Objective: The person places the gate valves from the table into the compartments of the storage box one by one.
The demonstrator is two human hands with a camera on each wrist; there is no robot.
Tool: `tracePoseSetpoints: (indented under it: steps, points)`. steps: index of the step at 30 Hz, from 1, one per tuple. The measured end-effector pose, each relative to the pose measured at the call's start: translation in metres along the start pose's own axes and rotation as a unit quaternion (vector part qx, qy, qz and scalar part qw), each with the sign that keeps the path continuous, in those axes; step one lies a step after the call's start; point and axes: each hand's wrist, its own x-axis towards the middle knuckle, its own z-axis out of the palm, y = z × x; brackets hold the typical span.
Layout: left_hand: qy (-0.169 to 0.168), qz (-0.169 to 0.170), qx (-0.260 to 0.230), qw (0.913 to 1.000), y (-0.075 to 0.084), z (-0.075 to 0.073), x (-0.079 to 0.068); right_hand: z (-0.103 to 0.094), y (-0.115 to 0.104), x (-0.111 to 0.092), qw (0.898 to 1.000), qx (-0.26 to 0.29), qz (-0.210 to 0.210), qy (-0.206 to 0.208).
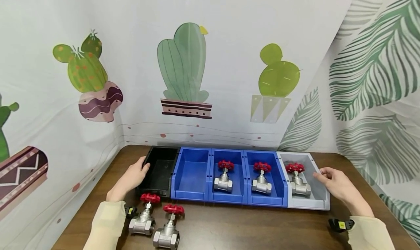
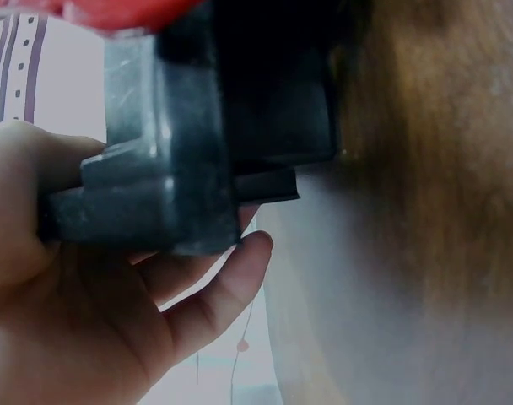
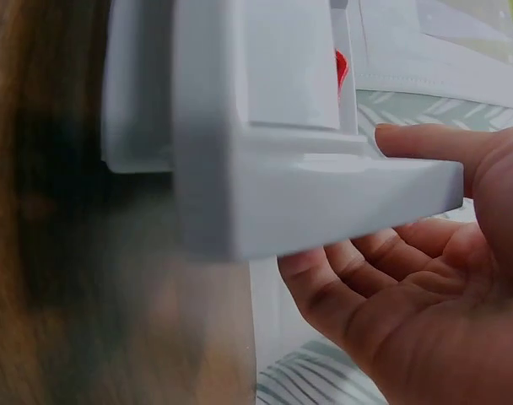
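My left hand [image 1: 131, 176] grips the left wall of a black bin [image 1: 160, 173], thumb over the rim and fingers along the outside. My right hand [image 1: 339, 186] holds the right wall of a grey bin [image 1: 308, 204] likewise; the right wrist view shows its fingers against the outer side of the grey wall [image 3: 324, 198]. Between these bins stand three blue bins [image 1: 191, 195] in a joined row. A red-handled metal valve [image 1: 300, 188] lies in the grey bin. Similar valves sit in the middle blue bin [image 1: 227, 197] and the right blue bin [image 1: 265, 200].
Two more red-handled valves, a left one [image 1: 142, 223] and a right one [image 1: 166, 237], stand on the brown wooden table [image 1: 249, 228] in front of the black bin, near my left forearm. A cactus-print cloth [image 1: 229, 60] hangs right behind the bins.
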Motion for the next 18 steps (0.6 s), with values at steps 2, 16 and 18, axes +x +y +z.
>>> tracePoseSetpoints:
  steps: [2,16,18]
  points:
    - [-0.003,0.001,0.001,1.0,-0.001,-0.001,0.001,0.0,0.001,0.0,1.0,0.002,0.005,-0.003]
    - [-0.014,0.011,0.015,0.9997,0.001,-0.013,-0.003,-0.001,0.003,0.001,1.0,0.015,0.004,-0.013]
    - [-0.005,0.019,0.019,0.9996,0.003,-0.016,-0.004,-0.002,0.003,0.001,1.0,0.02,0.004,-0.016]
